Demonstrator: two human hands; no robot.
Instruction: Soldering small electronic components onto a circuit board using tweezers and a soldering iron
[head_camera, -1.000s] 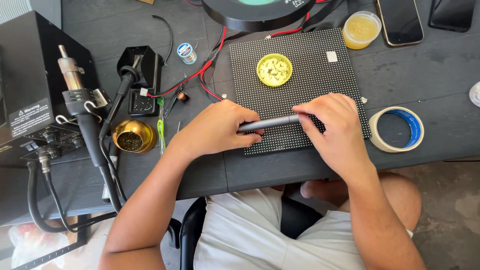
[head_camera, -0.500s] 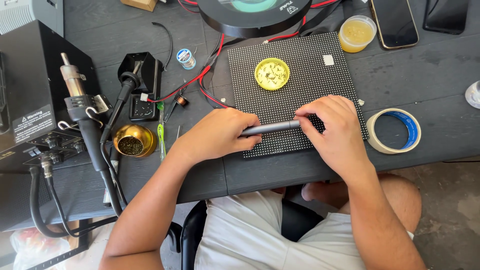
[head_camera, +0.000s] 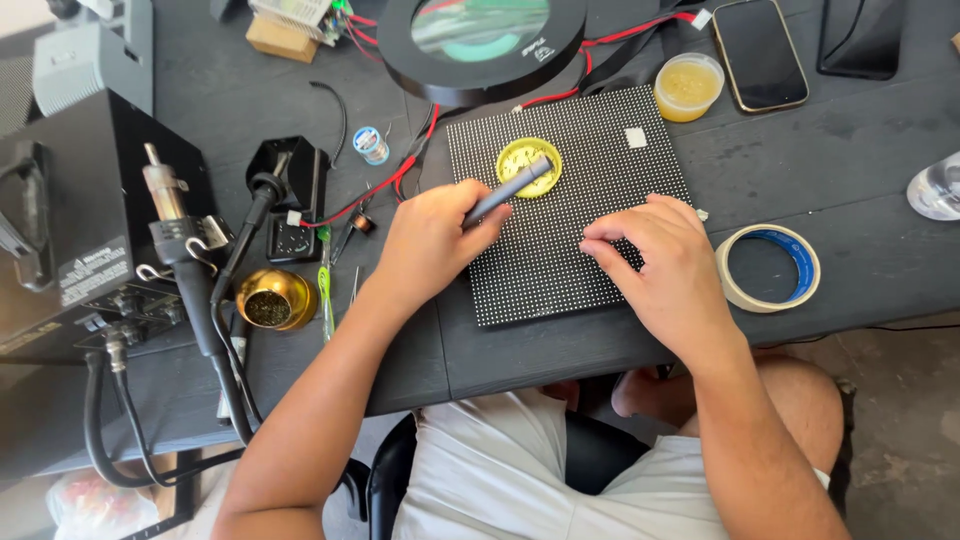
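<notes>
Since approx. half a sec. ago the grey pen-shaped tool (head_camera: 508, 190) is no longer being held across both hands: it is now being gripped by the left hand (head_camera: 432, 238) alone and is being swung up, tip toward the round yellow tin (head_camera: 529, 167). The right hand (head_camera: 668, 268) is now being rested on the black dotted panel (head_camera: 565, 205), fingers (head_camera: 610, 240) spread slightly apart and curled down, clamped on nothing.

The tool is being pinched near its lower end betw. thumb and forefingers, most of the shaft projecting up and away from the fingertips, tip over or just touching the tin; contact cannot be told. It is being judged light, stiff, smooth-barrelled and somewhat slippery, so a pen-style grip close to the working end is prob. best for control. If it is a heated iron, the tip is not to be touched.

The panel under both hands is being judged rigid, flat and fragile on its dotted face; it is best taken by the edges. The tin is sitting on the panel, just beyond the left fingertips.

Further out: a blue-lined tape roll (head_camera: 768, 268) is lying to the right of the right-hand knuckles; a gold bowl of cleaning wool (head_camera: 274, 298) and a hot-air station (head_camera: 80, 220) are sitting left of the left wrist; a magnifier lamp (head_camera: 482, 40), a tub of yellow paste (head_camera: 688, 86) and a phone (head_camera: 759, 53) are lying well beyond the fingers.
</notes>
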